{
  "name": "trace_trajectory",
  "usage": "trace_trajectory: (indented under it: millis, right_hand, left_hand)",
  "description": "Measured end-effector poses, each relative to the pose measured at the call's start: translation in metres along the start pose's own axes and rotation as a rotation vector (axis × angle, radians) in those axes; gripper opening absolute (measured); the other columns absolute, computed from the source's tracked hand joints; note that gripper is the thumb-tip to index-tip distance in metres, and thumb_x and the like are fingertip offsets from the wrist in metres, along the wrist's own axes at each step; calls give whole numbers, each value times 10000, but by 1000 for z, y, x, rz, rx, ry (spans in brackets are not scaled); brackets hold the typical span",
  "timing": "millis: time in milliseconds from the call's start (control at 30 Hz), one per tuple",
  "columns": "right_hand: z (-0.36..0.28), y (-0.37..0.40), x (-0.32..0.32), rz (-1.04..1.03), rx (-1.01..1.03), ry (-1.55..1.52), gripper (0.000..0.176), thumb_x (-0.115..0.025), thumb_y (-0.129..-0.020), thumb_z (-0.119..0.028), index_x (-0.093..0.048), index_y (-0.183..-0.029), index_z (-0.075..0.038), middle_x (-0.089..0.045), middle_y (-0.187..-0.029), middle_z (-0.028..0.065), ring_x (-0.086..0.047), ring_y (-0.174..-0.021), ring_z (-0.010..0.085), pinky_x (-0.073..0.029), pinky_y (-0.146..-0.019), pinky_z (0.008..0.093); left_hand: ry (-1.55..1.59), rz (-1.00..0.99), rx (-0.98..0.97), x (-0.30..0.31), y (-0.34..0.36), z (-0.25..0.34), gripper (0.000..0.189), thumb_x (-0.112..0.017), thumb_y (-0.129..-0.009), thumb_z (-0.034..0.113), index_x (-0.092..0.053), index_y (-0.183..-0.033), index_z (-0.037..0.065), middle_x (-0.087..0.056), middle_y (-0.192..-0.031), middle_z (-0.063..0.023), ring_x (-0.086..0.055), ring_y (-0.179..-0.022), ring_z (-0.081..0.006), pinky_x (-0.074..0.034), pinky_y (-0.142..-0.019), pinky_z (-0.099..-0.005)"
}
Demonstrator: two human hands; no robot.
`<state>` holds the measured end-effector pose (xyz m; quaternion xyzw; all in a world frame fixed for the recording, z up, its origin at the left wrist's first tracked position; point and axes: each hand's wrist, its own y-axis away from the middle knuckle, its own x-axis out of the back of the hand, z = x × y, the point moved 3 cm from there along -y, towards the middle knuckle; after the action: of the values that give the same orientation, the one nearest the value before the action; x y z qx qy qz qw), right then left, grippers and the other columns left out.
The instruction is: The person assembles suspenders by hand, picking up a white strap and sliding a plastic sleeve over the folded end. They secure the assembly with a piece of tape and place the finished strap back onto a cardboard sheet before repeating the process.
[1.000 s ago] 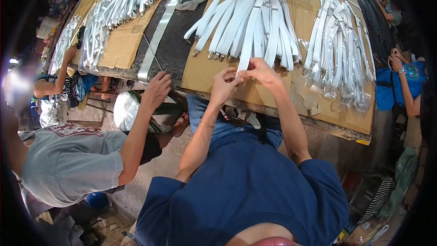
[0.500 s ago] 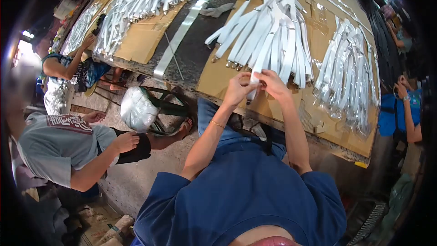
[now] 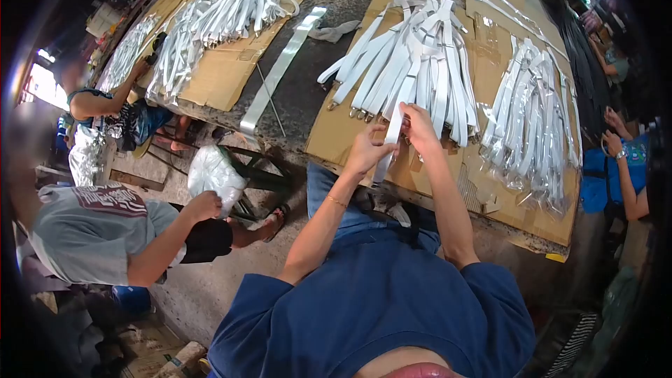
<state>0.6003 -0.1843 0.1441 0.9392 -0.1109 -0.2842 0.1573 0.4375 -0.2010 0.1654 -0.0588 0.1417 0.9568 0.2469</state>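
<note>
A pile of white suspenders (image 3: 392, 56) with metal clips at their lower ends lies fanned out in front of me. One white strap (image 3: 386, 161) hangs down over the cardboard toward the table's near edge, between my hands. Its upper part is pinched by the fingers of my right hand (image 3: 420, 129). Lower down, my left hand (image 3: 365, 152) has its thumb and fingers at the strap's left side, closed on it near the thumb tip. The strap's lowest end sits close to the table edge.
Plastic-wrapped suspenders (image 3: 528, 112) lie on cardboard at right, and another suspenders pile (image 3: 238, 3) at far left. A thin metal rod (image 3: 271, 101) and a shiny flat strip (image 3: 283, 70) are between. A person in grey (image 3: 91, 238) stands left by a stool holding a plastic bundle (image 3: 215, 171).
My hands have drawn apart slightly, the left lower and the right higher, exposing more of the strap hanging between and below them. The person at left has moved a hand toward the plastic bundle.
</note>
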Motion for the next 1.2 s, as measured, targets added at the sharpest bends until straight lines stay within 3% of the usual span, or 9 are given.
trace_trajectory:
  millis: [233, 367, 500, 567, 633, 700, 833, 967, 1200]
  right_hand:
    - [7, 20, -6, -170, -86, 265, 168, -599, -879, -194, -610, -896, -27, -604, -765, 30, -537, -622, 95, -444, -589, 232]
    - [-10, -9, -5, 88, -12, 11, 289, -575, -902, -347, -610, -882, -61, -588, -726, -7, -512, -582, 80, -424, -536, 241]
    - [-11, -32, 0, 169, -67, 295, 263, -588, -892, -313, -613, -879, -51, -605, -718, 24, -540, -526, 113, -414, -439, 250]
    - [-21, -27, -14, 132, 120, 248, 270, -571, -898, -291, -634, -916, -30, -614, -738, 34, -557, -556, 112, -410, -452, 239]
    - [-27, -20, -19, 110, 119, 225, 252, -564, -893, -246, -657, -929, -15, -629, -766, 34, -560, -560, 113, -417, -456, 239]
    - [-28, -13, -14, -27, 88, 266, 230, -557, -885, -229, -661, -969, -42, -647, -881, 60, -593, -716, 119, -445, -573, 246]
    - [-34, 25, -29, -225, -47, 296, 196, -617, -834, -164, -694, -934, -14, -644, -808, 13, -564, -724, 89, -415, -659, 227]
    - [-33, 20, -20, -192, 14, 132, 159, -636, -845, -188, -659, -911, -45, -600, -760, -14, -512, -649, 76, -407, -555, 221]
    - [-25, -4, -17, -11, -27, 199, 142, -625, -859, -213, -615, -847, -72, -587, -740, -11, -510, -621, 69, -412, -524, 228]
  left_hand:
    - [39, 57, -58, 10, -24, 2, 483, -694, -765, 1, -447, -1178, -30, -665, -881, -134, -642, -788, -152, -489, -657, -221]
    - [-103, -5, -10, -2, 6, 3, 575, -711, -758, 21, -398, -1235, -52, -676, -864, -166, -653, -755, -163, -502, -659, -241]
    - [-5, -22, 15, -4, 19, -15, 553, -712, -761, 42, -416, -1218, -57, -684, -822, -166, -656, -706, -146, -506, -630, -258]
    - [1, -19, 18, -4, 22, -15, 555, -696, -783, 38, -395, -1239, -60, -684, -845, -164, -655, -736, -148, -503, -653, -252]
    - [0, -21, 10, -2, 15, -14, 557, -679, -806, 35, -375, -1261, -64, -684, -868, -161, -655, -766, -149, -499, -675, -247]
    - [22, 41, -27, 2, -1, -18, 501, -670, -816, 40, -402, -1228, -54, -684, -869, -131, -647, -742, -137, -489, -666, -235]
    - [159, 16, -81, -5, -30, 4, 441, -662, -822, 41, -434, -1189, -44, -677, -831, -89, -634, -725, -121, -470, -635, -218]
    - [190, 55, -104, -7, -34, 18, 411, -658, -820, 31, -457, -1169, -52, -658, -789, -54, -626, -759, -113, -455, -625, -203]
    - [202, 40, -109, -3, -12, 9, 550, -668, -791, -17, -361, -1241, -98, -669, -895, -171, -664, -794, -184, -523, -692, -248]
